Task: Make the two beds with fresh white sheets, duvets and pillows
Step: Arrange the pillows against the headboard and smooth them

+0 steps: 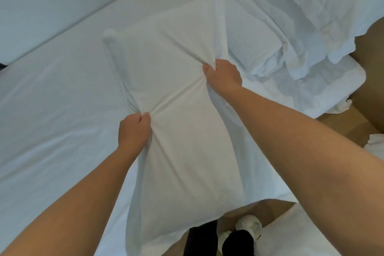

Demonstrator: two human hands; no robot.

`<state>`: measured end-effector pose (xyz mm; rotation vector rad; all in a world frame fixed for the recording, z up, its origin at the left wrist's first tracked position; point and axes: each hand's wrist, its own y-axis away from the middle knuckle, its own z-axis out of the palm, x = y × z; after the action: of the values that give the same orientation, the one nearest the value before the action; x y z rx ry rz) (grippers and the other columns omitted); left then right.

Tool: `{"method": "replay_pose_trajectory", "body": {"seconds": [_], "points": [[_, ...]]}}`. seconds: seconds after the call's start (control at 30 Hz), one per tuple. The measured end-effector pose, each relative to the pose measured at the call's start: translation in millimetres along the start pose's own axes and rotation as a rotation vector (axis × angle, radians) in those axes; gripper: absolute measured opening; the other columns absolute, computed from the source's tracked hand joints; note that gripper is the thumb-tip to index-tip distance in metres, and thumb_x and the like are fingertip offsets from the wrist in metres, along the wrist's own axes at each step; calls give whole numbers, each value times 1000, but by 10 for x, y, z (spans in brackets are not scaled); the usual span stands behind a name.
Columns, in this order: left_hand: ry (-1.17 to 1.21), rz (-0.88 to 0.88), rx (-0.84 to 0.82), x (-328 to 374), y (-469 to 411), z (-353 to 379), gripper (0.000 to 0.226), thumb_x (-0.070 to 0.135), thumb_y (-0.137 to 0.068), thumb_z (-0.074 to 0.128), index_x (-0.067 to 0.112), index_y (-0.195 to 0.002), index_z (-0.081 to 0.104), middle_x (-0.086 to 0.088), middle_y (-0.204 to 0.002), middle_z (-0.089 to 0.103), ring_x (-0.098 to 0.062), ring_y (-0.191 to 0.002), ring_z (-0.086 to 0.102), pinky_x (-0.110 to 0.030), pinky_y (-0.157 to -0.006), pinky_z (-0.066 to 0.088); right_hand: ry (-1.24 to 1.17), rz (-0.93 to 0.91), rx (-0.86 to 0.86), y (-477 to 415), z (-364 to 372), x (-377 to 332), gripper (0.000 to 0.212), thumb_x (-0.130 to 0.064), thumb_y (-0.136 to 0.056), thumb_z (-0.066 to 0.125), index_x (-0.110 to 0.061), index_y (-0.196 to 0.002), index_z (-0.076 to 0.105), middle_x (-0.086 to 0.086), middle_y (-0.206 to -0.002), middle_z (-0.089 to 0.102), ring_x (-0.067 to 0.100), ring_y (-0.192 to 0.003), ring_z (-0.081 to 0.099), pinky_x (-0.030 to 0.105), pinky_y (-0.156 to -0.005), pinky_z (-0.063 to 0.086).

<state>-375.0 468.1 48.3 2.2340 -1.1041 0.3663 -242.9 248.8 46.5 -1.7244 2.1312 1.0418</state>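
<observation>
Plump white fabric pillow (176, 114) held above white-sheeted bed (52, 100), long sides gripped. Left hand (134, 131) closed on left edge, fabric bunched between thumb and curled fingers. Right hand (223, 76) clenched on right edge. Crumpled white duvet (291, 16) seen beyond.

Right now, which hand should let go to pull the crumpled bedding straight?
Right hand, probably: it grips the pillow edge nearest the crumpled bedding; the left hand grips the far edge.
</observation>
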Motion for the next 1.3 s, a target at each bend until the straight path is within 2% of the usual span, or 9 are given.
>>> {"method": "replay_pose_trajectory", "body": {"seconds": [0.07,0.13,0.2,0.27,0.4,0.63,0.93,1.17,1.3], "points": [[-64,-46,-38,-33,-54,141,34,30,-100,38,8,-75,47,-9,-76,53,-26,-71,49,-35,-61,37,123,-3,-56,-95,35,39,39,-46,-100,40,-18,-125,49,9,-126,57,32,-118,53,39,-90,40],[-96,-144,-136,-61,-108,279,35,44,-98,44,12,-111,50,-10,-110,56,-30,-98,54,-40,-82,45,287,18,-159,-43,109,207,57,-56,-96,42,-25,-143,32,10,-145,42,35,-134,38,53,-106,31],[-243,-206,-218,-81,-84,384,72,60,-92,47,12,-143,31,-13,-144,38,-35,-129,41,-50,-103,36,503,24,-210,173,198,522,73,-65,-95,35,-30,-154,11,9,-161,17,37,-147,13,65,-113,13],[-430,-135,-208,-75,11,475,86,67,-90,43,14,-152,15,-11,-157,20,-35,-142,24,-55,-110,26,661,6,-201,456,227,906,75,-68,-95,26,-31,-155,0,8,-164,2,38,-149,-3,69,-113,5],[-712,47,-216,99,159,634,91,71,-90,34,18,-155,-1,-11,-162,-2,-35,-148,2,-58,-115,14,750,26,-161,815,57,1505,75,-69,-95,16,-32,-155,-8,8,-164,-7,39,-149,-9,69,-113,5],[-909,435,-258,1184,830,1482,89,68,-92,34,19,-155,-3,-11,-163,-3,-36,-148,2,-59,-116,12,683,237,-107,1371,-670,2582,74,-71,-93,13,-34,-155,-8,7,-164,-7,37,-150,-7,66,-114,5],[-1115,831,-338,2598,2485,2833,86,68,-92,31,20,-155,-4,-9,-163,-4,-34,-149,3,-59,-116,12,400,590,-54,2602,-1643,4442,72,-66,-97,14,-32,-155,-10,7,-164,-7,36,-150,-5,64,-115,9],[-1156,1279,-480,3340,4188,4229,88,73,-89,27,22,-155,-3,-8,-163,-4,-33,-149,2,-58,-116,11,16,993,162,3843,-2240,6048,69,-59,-99,28,-33,-155,-4,5,-164,-1,33,-150,-2,60,-116,16],[-1253,1505,-581,3573,4997,5002,88,72,-91,23,21,-154,-10,-8,-163,-8,-32,-149,-1,-59,-117,11,-174,1208,272,4400,-2406,6732,73,-58,-98,35,-33,-155,-4,3,-164,1,33,-150,1,59,-112,22]]}}
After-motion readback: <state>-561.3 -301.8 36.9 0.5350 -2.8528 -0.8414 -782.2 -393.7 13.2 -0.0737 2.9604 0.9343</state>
